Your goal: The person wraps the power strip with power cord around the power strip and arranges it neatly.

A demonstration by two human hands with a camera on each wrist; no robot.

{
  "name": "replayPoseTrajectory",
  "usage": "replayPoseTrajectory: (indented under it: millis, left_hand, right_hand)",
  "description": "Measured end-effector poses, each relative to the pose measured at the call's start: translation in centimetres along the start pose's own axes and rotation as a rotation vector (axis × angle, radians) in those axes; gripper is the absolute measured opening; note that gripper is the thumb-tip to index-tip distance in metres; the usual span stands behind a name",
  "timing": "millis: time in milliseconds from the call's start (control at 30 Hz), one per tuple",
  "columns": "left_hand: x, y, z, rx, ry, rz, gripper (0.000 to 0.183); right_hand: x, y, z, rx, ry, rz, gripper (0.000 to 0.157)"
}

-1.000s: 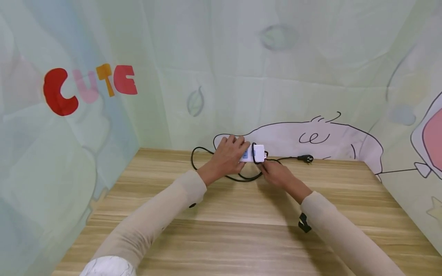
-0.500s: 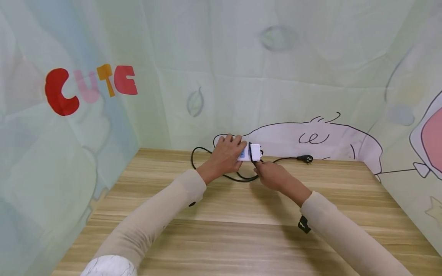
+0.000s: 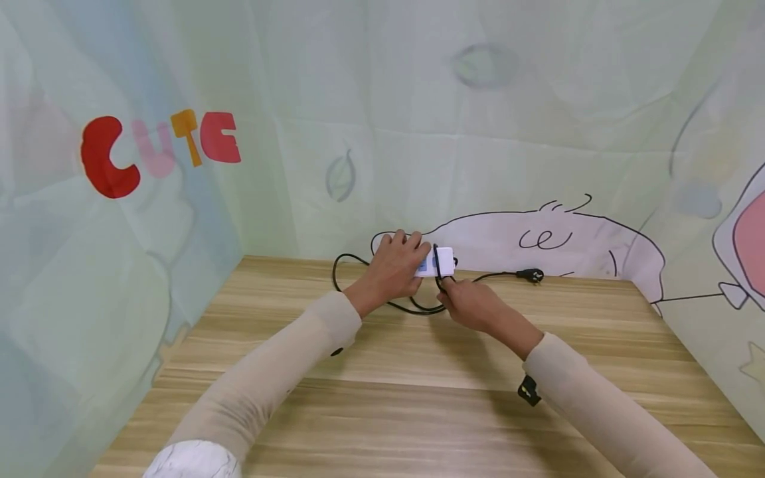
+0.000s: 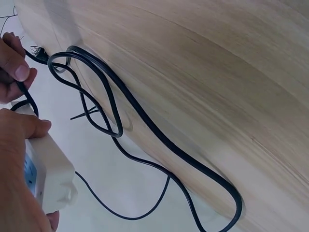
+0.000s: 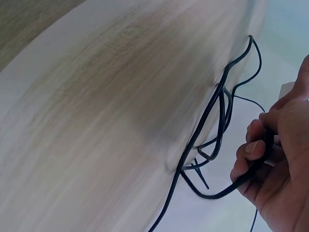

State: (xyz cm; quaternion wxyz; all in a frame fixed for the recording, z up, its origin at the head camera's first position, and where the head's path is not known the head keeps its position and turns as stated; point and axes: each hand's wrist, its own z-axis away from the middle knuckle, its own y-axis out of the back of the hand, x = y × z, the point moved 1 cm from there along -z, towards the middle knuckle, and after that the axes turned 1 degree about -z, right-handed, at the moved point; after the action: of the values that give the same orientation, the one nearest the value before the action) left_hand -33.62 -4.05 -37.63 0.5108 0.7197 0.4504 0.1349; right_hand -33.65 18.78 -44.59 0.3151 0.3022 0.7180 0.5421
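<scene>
Pale printed backdrop (image 3: 418, 99), wood-grain table (image 3: 382, 418), left hand (image 3: 394, 267) gripping power strip (image 3: 445, 261), right hand (image 3: 476, 305) pinching black cord (image 5: 212, 196)

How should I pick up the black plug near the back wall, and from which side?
Best to pinch the thick body of the plug, coming from above or your near side. The cord joins its left end and the metal prongs show at the right, so the body in between looks easiest to hold. The wall is close behind.

Both arms (image 3: 269, 375) stretch forward, the left grip (image 3: 392, 267) curled, the right grip (image 3: 475, 304) pinching with bent fingers.
</scene>
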Motion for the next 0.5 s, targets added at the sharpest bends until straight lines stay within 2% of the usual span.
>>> replayPoseTrajectory:
  millis: [67,167,333,500]
  left_hand:
    - [0.0,0.0,-0.1,-0.018,0.012,-0.004,0.047]
    - [-0.1,-0.1,-0.1,-0.035,0.034,-0.012,0.047]
    - [-0.3,-0.4,-0.1,-0.030,0.037,-0.011,0.044]
    - [-0.3,-0.7,0.1,-0.031,0.026,-0.020,0.042]
  right_hand:
    - [-1.8,2.0,0.5,-0.026,-0.001,-0.046,0.028]
    - [-3.7,4.0,1.0,-0.059,-0.012,-0.068,0.019]
    - [-4.4,5.0,1.4,-0.070,-0.002,-0.073,0.014]
    - [-4.1,5.4,1.6,-0.040,0.040,-0.110,0.014]
